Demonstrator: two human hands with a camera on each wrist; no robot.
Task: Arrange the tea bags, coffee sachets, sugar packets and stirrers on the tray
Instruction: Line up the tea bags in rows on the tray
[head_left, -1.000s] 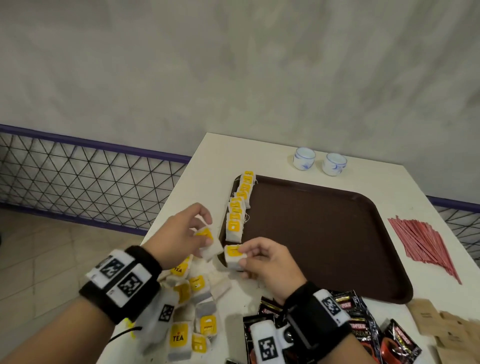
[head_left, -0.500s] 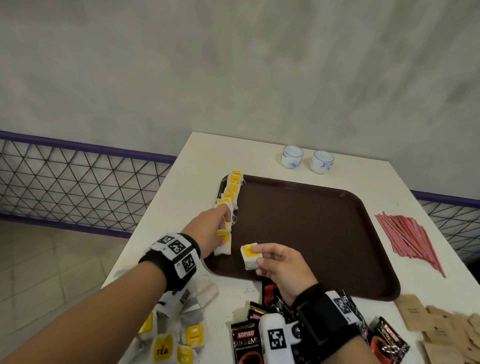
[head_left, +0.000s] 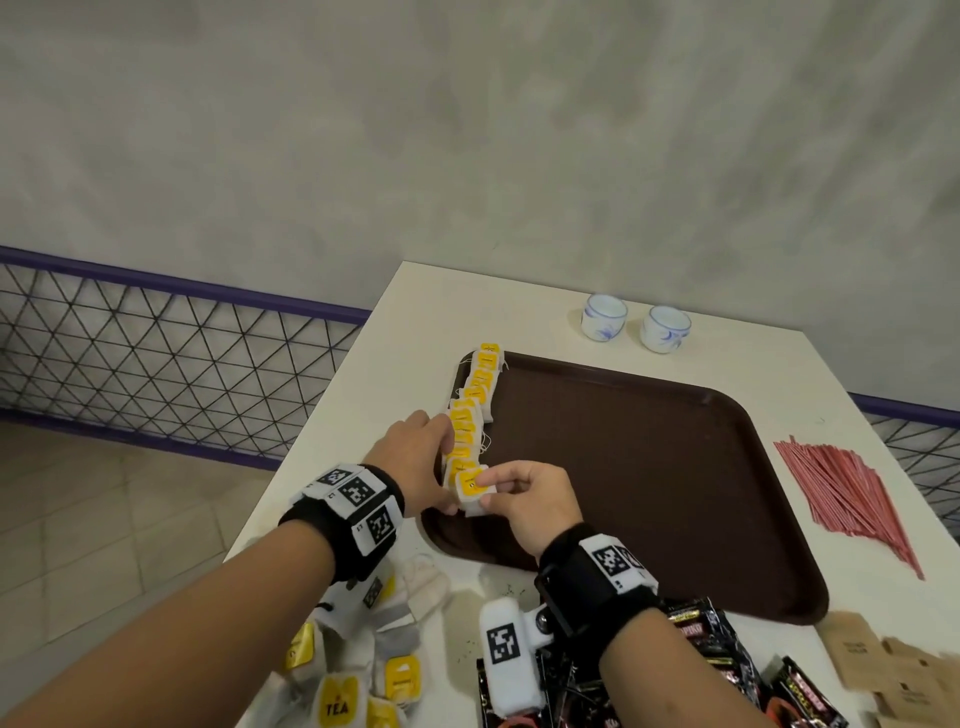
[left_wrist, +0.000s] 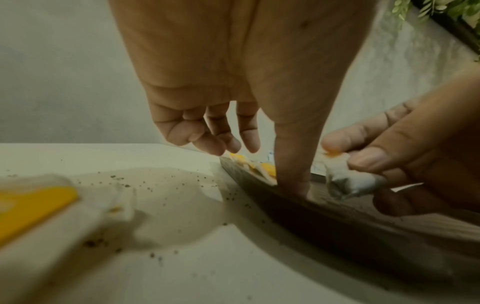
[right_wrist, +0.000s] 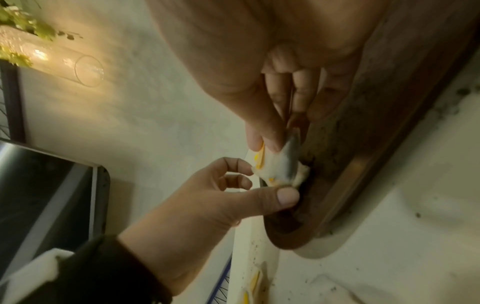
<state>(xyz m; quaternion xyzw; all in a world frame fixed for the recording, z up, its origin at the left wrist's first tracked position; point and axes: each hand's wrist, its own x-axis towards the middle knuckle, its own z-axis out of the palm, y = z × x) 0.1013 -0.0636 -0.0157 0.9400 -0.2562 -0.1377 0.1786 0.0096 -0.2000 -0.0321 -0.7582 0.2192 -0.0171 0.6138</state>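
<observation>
Under both hands lies the white table (head_left: 519, 312), and on it the brown tray (head_left: 649, 467), whose near left corner the two hands meet over. Ahead of the left hand (head_left: 410, 457), along the tray's left edge, runs a row of tea bags (head_left: 475, 400) with yellow tags, overlapping one after another toward the two small cups (head_left: 634, 322) far beyond the fingers. Well off to the right of the right hand (head_left: 530, 499) lie the red stirrers (head_left: 841, 488) in a loose fan on the table; behind that wrist are the black coffee sachets (head_left: 727, 654), and further right the brown sugar packets (head_left: 883, 665). Behind the left wrist more loose tea bags (head_left: 363, 675) sit in a heap. The right hand pinches a tea bag (head_left: 470, 491) between thumb and forefinger, its other fingers curled beneath, holding it at the near end of the row, just above the tray floor. The left hand is relaxed and holds nothing: in the left wrist view its thumb (left_wrist: 292, 160) stretches straight down to the tray beside the held bag, while the other fingers (left_wrist: 221, 137) hang loosely bent over the row
</observation>
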